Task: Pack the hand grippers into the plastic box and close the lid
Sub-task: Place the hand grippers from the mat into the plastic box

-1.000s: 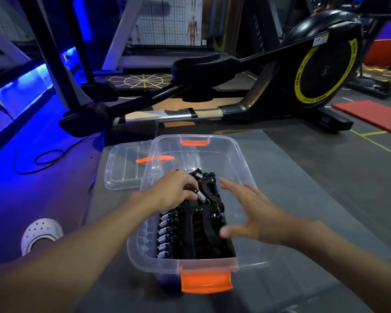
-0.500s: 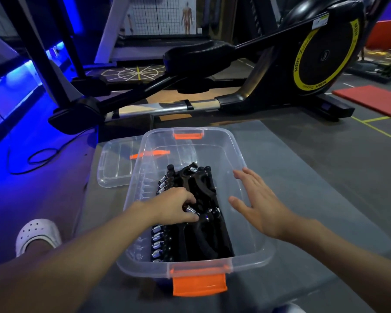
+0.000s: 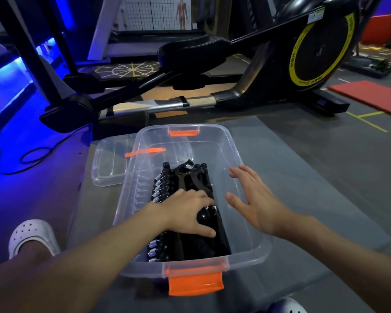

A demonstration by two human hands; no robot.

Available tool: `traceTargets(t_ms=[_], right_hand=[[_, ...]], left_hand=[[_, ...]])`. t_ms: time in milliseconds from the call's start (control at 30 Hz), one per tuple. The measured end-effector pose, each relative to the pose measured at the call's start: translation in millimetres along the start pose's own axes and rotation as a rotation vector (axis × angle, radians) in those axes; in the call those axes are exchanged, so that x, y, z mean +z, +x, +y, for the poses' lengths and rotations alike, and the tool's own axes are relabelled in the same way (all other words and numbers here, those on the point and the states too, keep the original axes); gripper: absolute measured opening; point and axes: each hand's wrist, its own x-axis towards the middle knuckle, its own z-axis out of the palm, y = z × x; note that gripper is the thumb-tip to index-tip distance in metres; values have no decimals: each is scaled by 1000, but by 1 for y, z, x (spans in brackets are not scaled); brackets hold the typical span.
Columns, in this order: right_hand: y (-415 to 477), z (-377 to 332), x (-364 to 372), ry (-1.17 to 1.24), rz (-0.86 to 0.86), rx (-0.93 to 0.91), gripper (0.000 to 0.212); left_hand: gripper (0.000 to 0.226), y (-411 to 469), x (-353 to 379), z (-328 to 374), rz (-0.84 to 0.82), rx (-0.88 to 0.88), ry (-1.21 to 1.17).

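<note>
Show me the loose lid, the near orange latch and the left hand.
lid (image 3: pixel 110 163), head view: its clear flat panel.
near orange latch (image 3: pixel 195 283), head view: middle of the flap.
left hand (image 3: pixel 190 214), head view: its back, fingers curled on the hand grippers (image 3: pixel 190 179).

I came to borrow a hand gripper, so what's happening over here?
A person is packing them away. Black hand grippers lie in a row in a clear plastic box on a grey mat. The left hand is curled round the top ones, and the right hand is open over the box's right side, holding nothing. The lid lies beside the box on its left, not yet on.
</note>
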Motion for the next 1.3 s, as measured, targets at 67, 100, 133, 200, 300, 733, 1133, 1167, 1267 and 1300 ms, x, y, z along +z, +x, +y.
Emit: traceTargets(t_ms=[67, 100, 133, 200, 300, 733, 1133, 1167, 1267, 1300], right_hand=[[-1, 0, 0, 10, 4, -1, 64], [-1, 0, 0, 14, 7, -3, 64], [-1, 0, 0, 17, 8, -3, 63], [-1, 0, 0, 26, 6, 2, 63], [-1, 0, 0, 40, 3, 9, 62], [-1, -2, -2, 58, -16, 38, 61], [-2, -2, -1, 82, -9, 33, 61], [-2, -2, -1, 81, -10, 34, 61], [-3, -2, -1, 85, -15, 39, 62], [-3, -2, -1, 88, -15, 39, 62]], left_hand=[[87, 1, 7, 3, -24, -1, 9], [87, 1, 10, 3, -27, -4, 8], [87, 0, 11, 3, -25, -4, 2], [88, 0, 13, 0, -25, -5, -20], [88, 0, 16, 0, -48, -14, -62], [50, 18, 1, 13, 18, 26, -134], [56, 25, 3, -8, 195, 7, 5], [58, 29, -1, -11, 204, 1, 35], [64, 44, -11, -15, 170, -54, 55], [65, 50, -12, -17, 132, -83, 66]])
